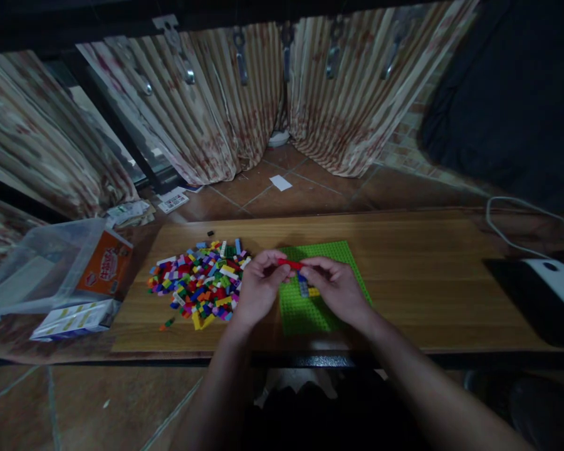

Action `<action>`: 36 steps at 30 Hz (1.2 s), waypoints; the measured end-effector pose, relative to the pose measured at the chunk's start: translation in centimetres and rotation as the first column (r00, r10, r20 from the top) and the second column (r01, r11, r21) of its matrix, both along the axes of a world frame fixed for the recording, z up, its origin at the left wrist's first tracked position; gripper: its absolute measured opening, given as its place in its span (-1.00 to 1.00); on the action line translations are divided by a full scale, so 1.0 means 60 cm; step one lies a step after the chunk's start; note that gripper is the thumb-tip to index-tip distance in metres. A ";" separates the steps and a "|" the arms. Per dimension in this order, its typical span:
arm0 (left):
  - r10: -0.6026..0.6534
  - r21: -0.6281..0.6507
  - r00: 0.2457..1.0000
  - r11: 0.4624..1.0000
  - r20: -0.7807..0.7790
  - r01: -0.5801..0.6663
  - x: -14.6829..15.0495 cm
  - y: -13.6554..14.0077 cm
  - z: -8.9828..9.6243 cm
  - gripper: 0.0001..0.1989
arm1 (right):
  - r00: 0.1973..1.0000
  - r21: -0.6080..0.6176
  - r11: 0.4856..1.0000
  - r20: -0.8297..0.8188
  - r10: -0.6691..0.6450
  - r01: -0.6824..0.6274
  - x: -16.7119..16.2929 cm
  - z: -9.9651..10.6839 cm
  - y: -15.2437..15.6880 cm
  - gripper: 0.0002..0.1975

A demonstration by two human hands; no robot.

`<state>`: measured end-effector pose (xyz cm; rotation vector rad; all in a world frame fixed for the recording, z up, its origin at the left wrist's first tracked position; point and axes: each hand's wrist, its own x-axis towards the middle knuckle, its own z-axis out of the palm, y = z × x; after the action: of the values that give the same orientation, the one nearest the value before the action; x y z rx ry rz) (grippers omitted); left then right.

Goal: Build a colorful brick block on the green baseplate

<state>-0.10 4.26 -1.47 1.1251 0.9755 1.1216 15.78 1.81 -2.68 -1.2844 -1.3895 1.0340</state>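
I am holding a red piece (290, 265) between my 2 hands, over the far left part of the green baseplate (310, 321); whether it is 1 brick or 2 pressed together, I am not managing to tell. My left hand (261, 287) is pinching its left end, thumb and forefinger closed down to the piece, and my right hand (334, 288) is gripping the right end the same way. For good control, I am judging, both thumbs should be pressing evenly, so that neither end is tipping. The room is looking dim, so turning the studs into view before putting on any force is seeming wise. I am also minding the blue piece (303, 287) and the yellow piece (314, 292) on the baseplate near my right fingertips, since a dipping knuckle could be knocking them. The mixed pile of bricks (202, 285) is lying just beside my left hand, so a steady left wrist is serving me best there. All this is resting on the wooden table (427, 275), while a clear plastic bin (42, 250) is standing farther off to the left.
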 end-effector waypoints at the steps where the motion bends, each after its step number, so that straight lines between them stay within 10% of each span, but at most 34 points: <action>1: -0.002 0.010 1.000 1.000 -0.010 0.002 0.006 -0.001 -0.005 -0.80 | 1.000 -0.013 1.000 -0.025 0.008 -0.009 0.006 -0.001 0.002 -0.77; 14: 0.015 0.215 0.777 0.964 -0.629 0.155 0.017 0.000 -0.032 -0.85 | 0.930 -0.061 0.997 0.362 0.070 -0.052 0.123 -0.029 0.017 -0.86; 36: -0.009 0.231 0.538 0.897 -0.843 0.377 0.042 -0.008 -0.035 -0.80 | 0.821 -0.034 0.999 0.572 -0.006 0.031 0.093 -0.031 0.000 -0.87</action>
<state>2.42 3.80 -3.55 2.1659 1.3124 0.5427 21.36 1.82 -4.57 -1.7270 -1.8000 0.6805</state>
